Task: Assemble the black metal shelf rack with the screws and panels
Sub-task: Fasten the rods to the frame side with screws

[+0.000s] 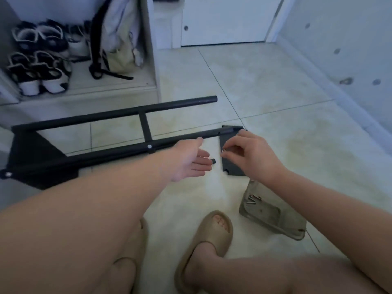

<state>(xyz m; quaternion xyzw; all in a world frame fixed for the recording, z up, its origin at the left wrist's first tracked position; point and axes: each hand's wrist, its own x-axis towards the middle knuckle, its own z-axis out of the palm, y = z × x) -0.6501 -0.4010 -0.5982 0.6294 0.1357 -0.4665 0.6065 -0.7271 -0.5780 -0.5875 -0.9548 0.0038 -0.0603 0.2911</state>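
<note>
Currently one black rack frame [84,159] is lying flat on the tiled floor [275,98], running from the floor's left edge toward its middle. Parts counted:
- two long tubes, the far tube [127,111] and the near tube [118,153]
- one crossbar [146,128] joining them
- one dark triangular panel [31,151] sitting at the left end
- one small flat plate [232,167] sitting at the right end of the near tube

All are showing matte black paint. Two silver screw heads are showing on the frame: one [149,146] where the crossbar is meeting the near tube, one [8,174] at the panel's far left corner.

Left hand [188,162] is reaching out palm up just beside the near tube, grip apart, fingers straight. One small black piece [213,161] is showing at its fingertips; cannot tell whether it is resting on them. Right hand [252,155] is hovering over the plate, grip clamped on one small silver screw [223,150] between thumb and fingertips.

One clear bag [273,211] is lying on the floor near the right forearm, holding loose screws too blurred to count. Two tan slippers [212,232] are showing near the bottom edge. Shoes [38,75] and one backpack [118,39] are sitting at the top left corner.
</note>
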